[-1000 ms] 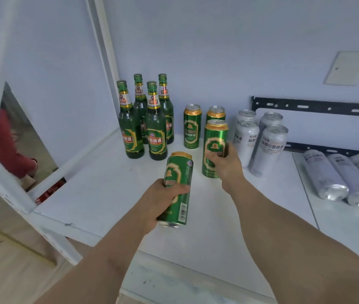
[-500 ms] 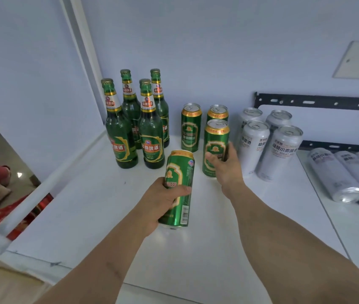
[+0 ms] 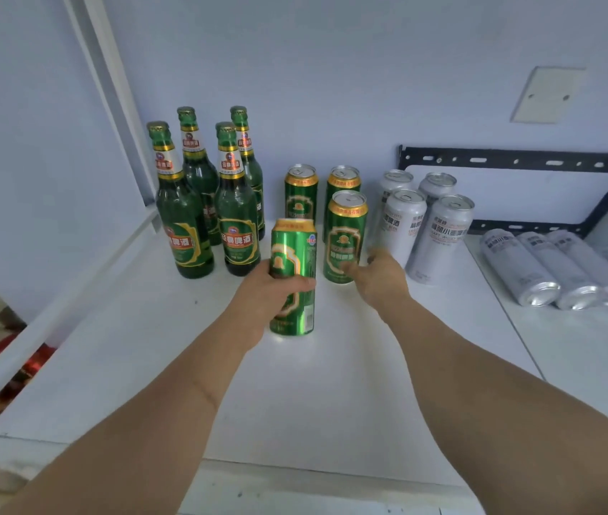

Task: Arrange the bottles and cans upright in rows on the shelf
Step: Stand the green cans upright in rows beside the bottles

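- Shelf point(image 3: 138, 366): white surface, goods grouped along the back wall by kind.
- Done: four green bottles point(image 3: 237, 217) upright at back left, two in front, two behind, close together.
- Done: three green cans upright to their right, two at the back point(image 3: 301, 193) and one in front on the right point(image 3: 345, 236).
- Done: four silver cans point(image 3: 440, 236) upright further right, two rows, packed touching or nearly so.
- In hand: a fourth green can point(image 3: 293, 276), upright, held by the left hand point(image 3: 263, 291); fingers clamped round its middle. Its base looks at or just above the shelf, in front of the back-left green can. Contact with the shelf cannot be told.
- Judgement: this can belongs in the open front-left slot, beside the front-right green can; it needs to go a little further back to line up.
- Right hand point(image 3: 380, 276): beside the front-right green can, fingers loosely curled near its lower side. Frame is blurred there; whether they grip the can or only touch it, I cannot tell.
- Left to do: at least four silver cans lying on their sides point(image 3: 521, 269) on the adjoining surface at right, ends toward the camera. These need standing up and setting in rows.
- Estimate: well past halfway; the green set is one placement from complete, and the lying silver cans are the remainder visible.
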